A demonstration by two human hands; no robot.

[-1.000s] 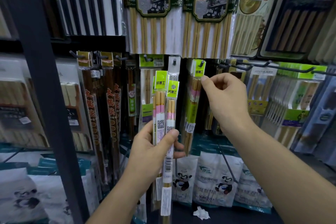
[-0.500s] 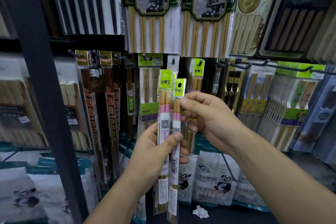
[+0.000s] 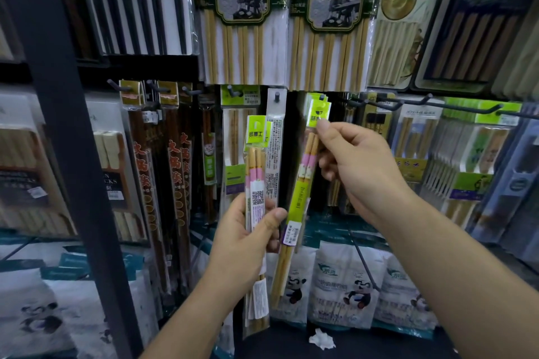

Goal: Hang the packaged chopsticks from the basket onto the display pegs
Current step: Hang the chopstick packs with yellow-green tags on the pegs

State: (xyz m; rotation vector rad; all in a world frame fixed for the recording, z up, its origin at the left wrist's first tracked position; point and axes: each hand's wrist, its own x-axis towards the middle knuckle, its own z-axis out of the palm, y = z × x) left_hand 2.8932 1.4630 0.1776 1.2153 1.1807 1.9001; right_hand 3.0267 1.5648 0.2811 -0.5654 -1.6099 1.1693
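My left hand (image 3: 248, 239) grips a chopstick pack (image 3: 256, 175) with a lime-green header and pink-banded sticks, held upright in front of the display. A second header edge shows just behind it. My right hand (image 3: 350, 166) pinches the lime-green header of another matching pack (image 3: 300, 192), which hangs tilted with its top at the peg (image 3: 321, 96). Whether its hole is over the peg is unclear. Similar green-header packs sit behind it on that peg. The basket is out of view.
Large bamboo chopstick packs (image 3: 242, 17) hang above. Dark red chopstick packs (image 3: 175, 172) hang to the left beside a black shelf upright (image 3: 73, 154). Long bare pegs (image 3: 437, 103) jut out at right. Panda-printed bags (image 3: 344, 285) stand below, with a crumpled white scrap (image 3: 322, 339).
My right hand took one pack from the bundle in my left hand and lifted it up and right to the peg. My left hand stayed roughly in place.
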